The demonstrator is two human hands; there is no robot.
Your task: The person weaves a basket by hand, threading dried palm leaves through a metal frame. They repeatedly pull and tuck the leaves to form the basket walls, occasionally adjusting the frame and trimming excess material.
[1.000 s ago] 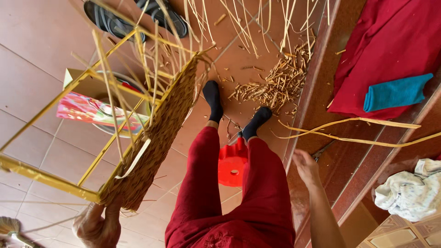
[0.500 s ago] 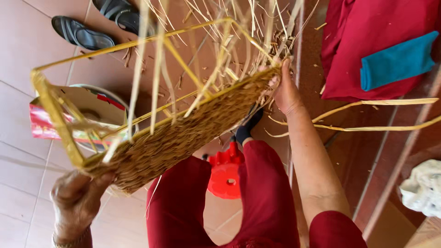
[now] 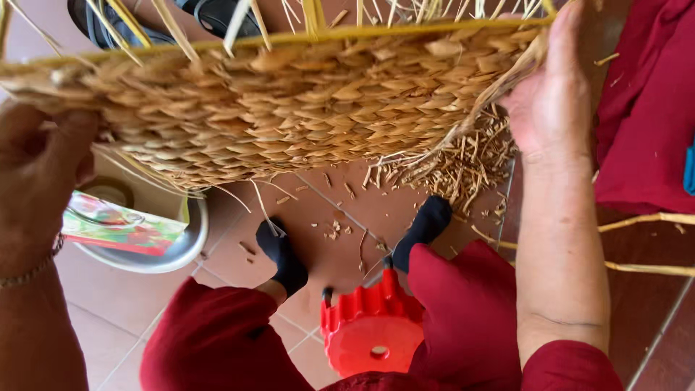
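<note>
You hold a half-woven basket [image 3: 289, 108] up between your two hands, above your knees.

Your left hand [image 3: 40, 174] is closed around the left end of the basket, fingers wrapped over the woven straw. Your right hand [image 3: 554, 94] lies flat and open against the right end, fingers pointing up along the yellow frame [image 3: 347, 32], pressing rather than gripping. Loose straw ends [image 3: 217, 18] stick up from the top edge between both hands. Below your left hand a metal bowl [image 3: 156, 250] with a colourful packet [image 3: 119, 224] across it sits on the tiled floor [image 3: 329, 210]. Beneath the basket, between your legs, stands a red stool [image 3: 373, 333]. Straw scraps [image 3: 463, 163] lie on the floor just under your right hand, and a red cloth [image 3: 644, 108] lies beyond it.
</note>
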